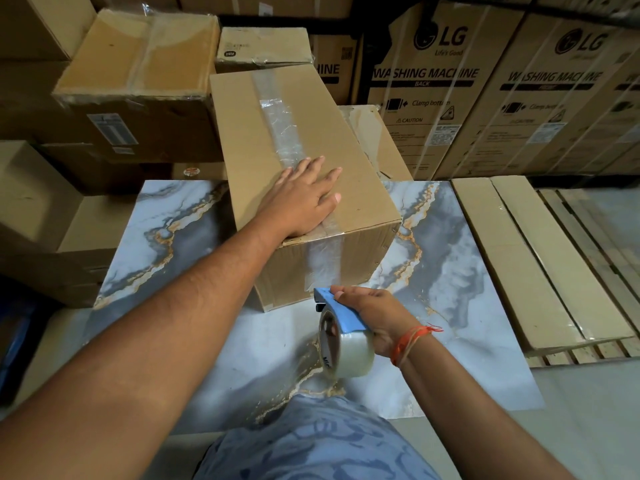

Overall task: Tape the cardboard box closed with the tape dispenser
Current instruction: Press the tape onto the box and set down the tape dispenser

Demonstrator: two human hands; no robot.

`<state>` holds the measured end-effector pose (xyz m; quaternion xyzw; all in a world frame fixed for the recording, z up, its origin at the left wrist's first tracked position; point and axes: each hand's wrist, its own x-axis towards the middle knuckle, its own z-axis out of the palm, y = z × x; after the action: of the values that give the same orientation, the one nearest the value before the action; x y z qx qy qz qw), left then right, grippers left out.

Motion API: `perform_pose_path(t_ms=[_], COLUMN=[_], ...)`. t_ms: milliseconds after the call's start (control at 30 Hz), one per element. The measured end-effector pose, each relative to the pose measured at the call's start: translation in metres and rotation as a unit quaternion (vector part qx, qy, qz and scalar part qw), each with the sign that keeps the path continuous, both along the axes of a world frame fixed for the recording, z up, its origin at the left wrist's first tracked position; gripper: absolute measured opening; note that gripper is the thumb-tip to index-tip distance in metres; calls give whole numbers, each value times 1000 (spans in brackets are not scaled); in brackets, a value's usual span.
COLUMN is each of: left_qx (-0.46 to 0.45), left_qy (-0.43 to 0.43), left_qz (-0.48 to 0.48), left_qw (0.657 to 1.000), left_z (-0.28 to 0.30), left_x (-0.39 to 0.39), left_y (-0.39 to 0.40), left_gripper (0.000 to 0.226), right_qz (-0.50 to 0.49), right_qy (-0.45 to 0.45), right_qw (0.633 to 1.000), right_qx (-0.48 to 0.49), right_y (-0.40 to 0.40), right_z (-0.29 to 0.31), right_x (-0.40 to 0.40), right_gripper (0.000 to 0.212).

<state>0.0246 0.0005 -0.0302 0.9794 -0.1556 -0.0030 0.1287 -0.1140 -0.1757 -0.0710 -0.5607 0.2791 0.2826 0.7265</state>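
Observation:
A long brown cardboard box [360, 258] lies on a marble-patterned sheet. Clear tape [280, 126] runs along its top seam and down the near end face. My left hand [304, 199] lies flat on the near end of the box top, fingers spread, partly over the tape. My right hand [374, 315] grips a blue tape dispenser [341, 311] with a roll of clear tape [349, 351], held just below the box's near face, where the tape strip ends at the dispenser's front.
The marble-patterned sheet [460, 282] covers the work surface. Stacked cardboard boxes [138, 64] crowd the left and back. Large washing machine cartons [485, 91] stand behind on the right. Flat cardboard packs [540, 265] rest on a wooden pallet at right.

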Motion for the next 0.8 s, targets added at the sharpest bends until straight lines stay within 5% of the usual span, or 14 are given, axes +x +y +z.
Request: perform_pose_path(t_ms=[333, 533, 800], left_qx=[6, 4, 7], left_qy=[1, -3, -3], left_qz=[0, -1, -1], left_qw=[1000, 1000, 1000], left_z=[2, 1, 1], left_x=[0, 1, 1], left_y=[0, 0, 0], left_gripper=[60, 59, 59], right_qz=[71, 230, 297], right_qy=[-100, -269, -177], right_qw=[980, 803, 706], right_qx=[-157, -480, -619], right_y=[-25, -40, -64], right_z=[-42, -48, -75], right_x=[-40, -67, -65], right_gripper=[22, 43, 53])
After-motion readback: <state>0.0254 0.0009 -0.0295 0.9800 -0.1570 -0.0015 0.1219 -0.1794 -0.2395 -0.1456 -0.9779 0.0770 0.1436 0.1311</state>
